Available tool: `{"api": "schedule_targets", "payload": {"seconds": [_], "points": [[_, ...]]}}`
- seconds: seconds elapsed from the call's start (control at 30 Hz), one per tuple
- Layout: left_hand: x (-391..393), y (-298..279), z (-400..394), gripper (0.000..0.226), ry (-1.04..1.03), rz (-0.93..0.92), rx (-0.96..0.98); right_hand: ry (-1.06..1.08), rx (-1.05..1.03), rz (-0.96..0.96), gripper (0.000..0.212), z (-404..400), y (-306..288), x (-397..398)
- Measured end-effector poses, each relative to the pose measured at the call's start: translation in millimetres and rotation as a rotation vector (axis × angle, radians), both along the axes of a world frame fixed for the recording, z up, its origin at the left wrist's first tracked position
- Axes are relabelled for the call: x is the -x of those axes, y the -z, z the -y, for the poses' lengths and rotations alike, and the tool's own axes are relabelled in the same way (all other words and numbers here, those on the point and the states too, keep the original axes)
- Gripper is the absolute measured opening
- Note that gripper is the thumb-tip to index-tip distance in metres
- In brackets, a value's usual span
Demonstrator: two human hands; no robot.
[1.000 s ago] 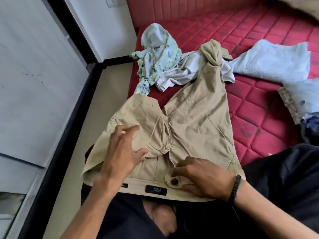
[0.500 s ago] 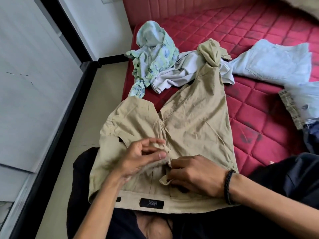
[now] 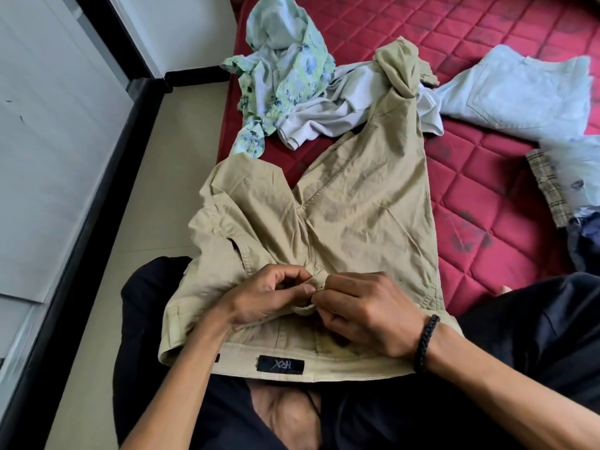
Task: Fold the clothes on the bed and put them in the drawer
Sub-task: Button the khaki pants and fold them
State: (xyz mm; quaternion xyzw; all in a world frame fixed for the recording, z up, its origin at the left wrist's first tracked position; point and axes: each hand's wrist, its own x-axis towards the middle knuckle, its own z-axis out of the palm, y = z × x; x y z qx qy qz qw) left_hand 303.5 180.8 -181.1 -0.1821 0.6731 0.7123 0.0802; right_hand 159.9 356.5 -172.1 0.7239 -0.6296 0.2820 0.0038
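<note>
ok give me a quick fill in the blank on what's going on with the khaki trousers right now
1. Both hands pinch the khaki trousers at the ____.
2. The bracelet sits on the ____ wrist.
3. The mattress is ____ in colour.
4. The floral shirt lies crumpled, not yet ____.

Missing words: fly; right; red; folded

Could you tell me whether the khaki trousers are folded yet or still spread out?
Still spread out: the khaki trousers lie open across the lap and bed, while the left hand and right hand pinch the fly.
</note>
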Motion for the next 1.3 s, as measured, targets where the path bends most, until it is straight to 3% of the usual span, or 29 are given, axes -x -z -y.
{"api": "schedule_targets", "payload": {"seconds": [0.27,0.4,0.57,0.7,0.9,1.13,1.3], "points": [[-0.1,2.9,3.6,0.017,0.019,-0.012,0.046,-0.007,0.032,-0.092,0.016,-6.4,-3.4,7.0],[-1.4,4.6,3.4,0.017,0.018,-0.020,-0.035,0.000,-0.013,-0.106,0.017,-2.1,-2.9,7.2],[-0.8,10.0,2.4,0.020,-0.047,-0.010,-0.099,0.068,-0.127,0.078,0.010,1.2,2.6,10.8],[-0.9,12.1,3.2,0.021,-0.065,-0.022,-0.032,0.069,-0.212,0.319,0.011,2.0,2.6,14.1],[1.2,11.1,0.4,0.014,-0.151,-0.049,0.028,0.136,-0.300,0.468,0.011,2.3,2.4,14.9],[-0.7,4.9,0.1,0.028,-0.125,-0.012,0.024,0.159,-0.369,0.507,0.012,0.8,-1.2,16.0],[-1.0,-0.1,1.6,0.031,-0.084,-0.017,0.126,0.162,-0.341,0.488,0.011,1.4,2.3,14.2]]}}
